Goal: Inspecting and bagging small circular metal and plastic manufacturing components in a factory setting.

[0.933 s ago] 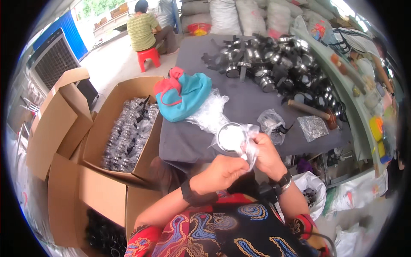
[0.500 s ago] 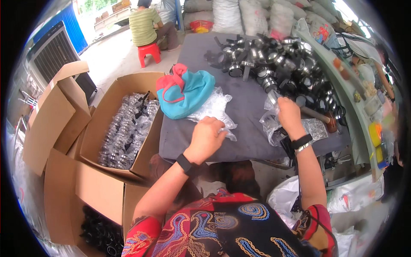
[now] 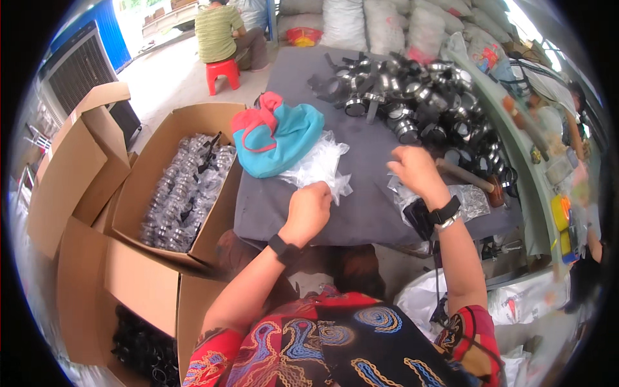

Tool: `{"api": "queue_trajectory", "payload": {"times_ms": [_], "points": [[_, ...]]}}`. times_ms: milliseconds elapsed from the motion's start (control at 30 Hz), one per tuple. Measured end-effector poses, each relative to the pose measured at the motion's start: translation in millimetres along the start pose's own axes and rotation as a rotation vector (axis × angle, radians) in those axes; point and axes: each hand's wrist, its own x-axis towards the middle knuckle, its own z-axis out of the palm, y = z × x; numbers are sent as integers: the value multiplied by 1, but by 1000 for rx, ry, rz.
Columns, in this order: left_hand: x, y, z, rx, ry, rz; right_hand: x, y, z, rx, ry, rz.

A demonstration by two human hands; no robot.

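Note:
My left hand [image 3: 308, 214] is closed, fingertips curled at the near edge of a stack of clear plastic bags [image 3: 319, 166] on the grey padded table [image 3: 361, 222]. What it pinches, if anything, is hidden. To its right, my right hand [image 3: 416, 171] has its fingers bent together above a crumpled clear bag [image 3: 403, 193]; whether they grip something is not plain. Beyond that hand lies a big heap of round silver pieces with black straps [image 3: 412, 97]. A turquoise and coral cloth bag [image 3: 280, 145] rests on the clear bags' far left side.
A wooden-handled tool [image 3: 465, 174] lies right of my right hand. On the left, an open carton [image 3: 209, 116] holds rows of wrapped silver pieces; a nearer carton [image 3: 142, 274] holds black parts. A person [image 3: 219, 32] sits on a red stool [image 3: 222, 76]. White sacks [image 3: 343, 26] stand behind.
My right hand has moved left and slightly down, away from the heap; the clear plastic at its fingertips now lies lower. My left hand's fingers have drawn closed.

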Motion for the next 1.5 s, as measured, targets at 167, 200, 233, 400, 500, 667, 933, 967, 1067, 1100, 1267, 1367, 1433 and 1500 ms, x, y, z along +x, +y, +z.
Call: {"api": "queue_trajectory", "payload": {"times_ms": [167,200,233,400,500,667,933,967,1067,1100,1267,1367,1433,1500], "points": [[-13,14,-32,-552,-48,-325,-23,-61,17,1264,-256,35],[-16,18,-34,-498,-43,-275,-26,-70,22,1297,-240,19],[-18,22,-37,-444,-39,-224,-28,-80,25,1329,-223,3],[-27,36,-47,-143,-19,35,-27,-104,35,1293,-134,-1],[-33,38,-52,-86,-21,111,-23,-96,46,1494,-182,49],[-41,39,-52,50,14,237,-32,-107,30,1521,-206,224],[-42,49,-53,166,28,438,-33,-105,40,1056,-154,87],[-44,48,-55,150,46,385,-33,-104,40,1237,-101,171],[-53,36,-58,66,78,259,-27,-91,35,1485,-10,304],[-57,29,-59,-2,92,184,-25,-88,30,1532,8,320],[-72,7,-60,-174,64,-119,-19,-68,24,1739,76,349],[-70,5,-61,-5,135,-4,-20,-65,27,1841,58,322],[-58,9,-63,109,160,135,-20,-65,35,1926,-46,176],[-44,8,-63,226,186,269,-26,-68,33,2004,-94,161]]}}
